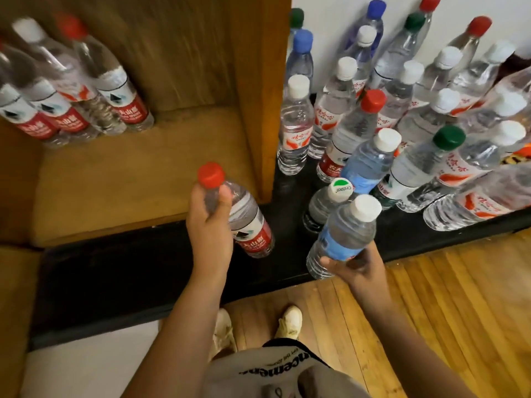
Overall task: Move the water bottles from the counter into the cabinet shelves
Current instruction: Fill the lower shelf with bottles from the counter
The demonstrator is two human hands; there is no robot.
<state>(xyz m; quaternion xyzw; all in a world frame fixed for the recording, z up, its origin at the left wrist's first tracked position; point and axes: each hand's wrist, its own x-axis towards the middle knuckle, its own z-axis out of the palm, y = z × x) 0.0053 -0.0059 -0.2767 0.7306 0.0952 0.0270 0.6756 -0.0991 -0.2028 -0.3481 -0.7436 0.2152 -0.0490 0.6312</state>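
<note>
Both hands are clamped on bottles, the left hand (208, 225) on a red-capped bottle (244, 216) near the shelf (129, 179), which should go upright beside the far-left row (71, 90), while the right hand (356, 264) grips a blue-labelled bottle (343, 234) above the dark worktop (115, 271).

A wooden plank floor (448, 311) fills the lower right of the frame. On it, at bottom centre, stand two pale sneakers (288, 321), with grey shorts (275, 374) bearing black printed lettering just below them. A white wall (330, 12) runs along the upper right. A pale floor patch (94, 366) lies at lower left.
</note>
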